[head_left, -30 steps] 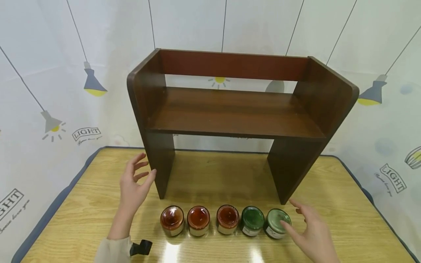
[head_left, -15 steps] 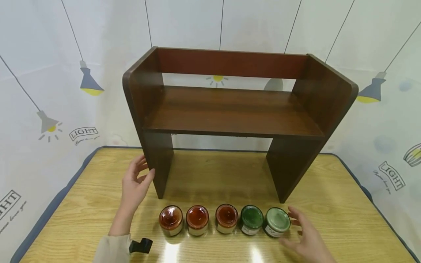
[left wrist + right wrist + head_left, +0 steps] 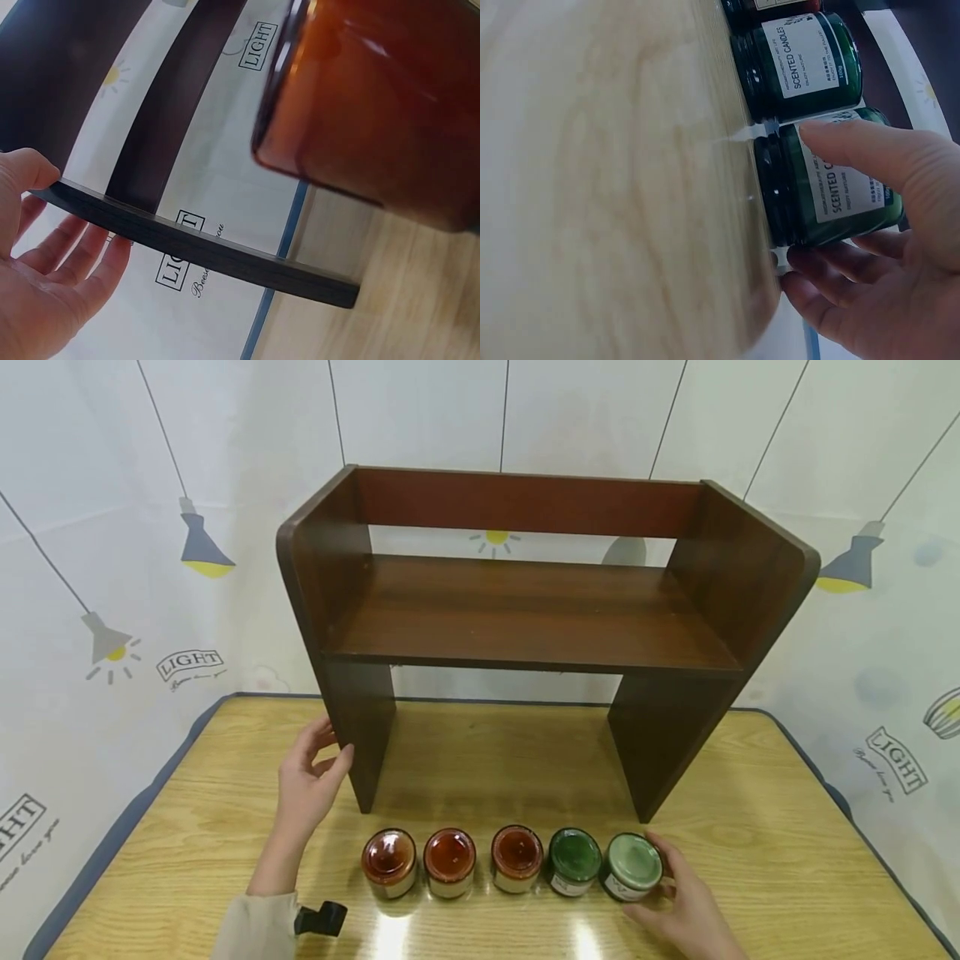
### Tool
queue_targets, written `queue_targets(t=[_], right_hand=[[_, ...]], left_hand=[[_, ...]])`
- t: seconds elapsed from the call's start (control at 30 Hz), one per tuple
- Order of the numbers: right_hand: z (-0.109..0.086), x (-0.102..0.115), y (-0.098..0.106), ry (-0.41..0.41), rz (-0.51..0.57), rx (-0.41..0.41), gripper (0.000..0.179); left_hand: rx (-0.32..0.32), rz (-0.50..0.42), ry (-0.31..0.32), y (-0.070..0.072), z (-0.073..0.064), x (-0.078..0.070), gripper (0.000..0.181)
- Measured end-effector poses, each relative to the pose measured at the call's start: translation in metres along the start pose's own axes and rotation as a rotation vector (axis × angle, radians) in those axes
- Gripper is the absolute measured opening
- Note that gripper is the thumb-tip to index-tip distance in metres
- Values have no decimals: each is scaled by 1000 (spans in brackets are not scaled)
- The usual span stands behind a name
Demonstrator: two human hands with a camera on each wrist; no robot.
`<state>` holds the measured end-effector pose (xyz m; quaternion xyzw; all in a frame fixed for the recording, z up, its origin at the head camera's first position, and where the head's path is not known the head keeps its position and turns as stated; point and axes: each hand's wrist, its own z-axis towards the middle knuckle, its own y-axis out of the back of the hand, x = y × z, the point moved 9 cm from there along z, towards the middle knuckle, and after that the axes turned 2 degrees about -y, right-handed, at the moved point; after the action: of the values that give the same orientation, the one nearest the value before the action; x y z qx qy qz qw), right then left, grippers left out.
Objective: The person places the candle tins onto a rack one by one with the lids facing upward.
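Five-abreast is not counted here; several scented candle jars stand lid-down in a row before a dark brown wooden shelf (image 3: 525, 639). At the row's right end, my right hand (image 3: 686, 902) holds the light green candle jar (image 3: 634, 860), thumb over its label and fingers along the far side in the right wrist view. Beside it is a dark green candle jar (image 3: 575, 857). Three amber candle jars (image 3: 517, 853) continue leftward. My left hand (image 3: 307, 777) grips the shelf's left side panel (image 3: 195, 244), thumb on one face and fingers on the other.
The shelf stands on a light wooden table (image 3: 187, 802) with a blue edge, its upper board (image 3: 540, 610) between two side panels. A pale wall covering (image 3: 450, 410) printed with lamps surrounds the back. A black strap end (image 3: 321, 919) sticks out from the left sleeve.
My right hand has moved left and closed in around the light green jar. My left hand has come against the shelf's left panel. The jars have stayed in their row.
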<state>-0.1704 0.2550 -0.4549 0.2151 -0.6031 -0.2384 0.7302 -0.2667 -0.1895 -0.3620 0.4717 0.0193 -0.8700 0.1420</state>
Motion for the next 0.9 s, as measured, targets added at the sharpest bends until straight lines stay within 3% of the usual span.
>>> queue_targets(t=[0.23, 0.43, 0.9], right_hand=[[4, 0, -3, -69, -49, 25, 91], [7, -6, -5, -145, -68, 50, 80], [8, -10, -3, -164, -73, 57, 78]], left_hand=[[5, -6, -16, 0, 0, -3, 39], [7, -10, -31, 0, 0, -5, 38], [11, -11, -60, 1, 0, -6, 39]])
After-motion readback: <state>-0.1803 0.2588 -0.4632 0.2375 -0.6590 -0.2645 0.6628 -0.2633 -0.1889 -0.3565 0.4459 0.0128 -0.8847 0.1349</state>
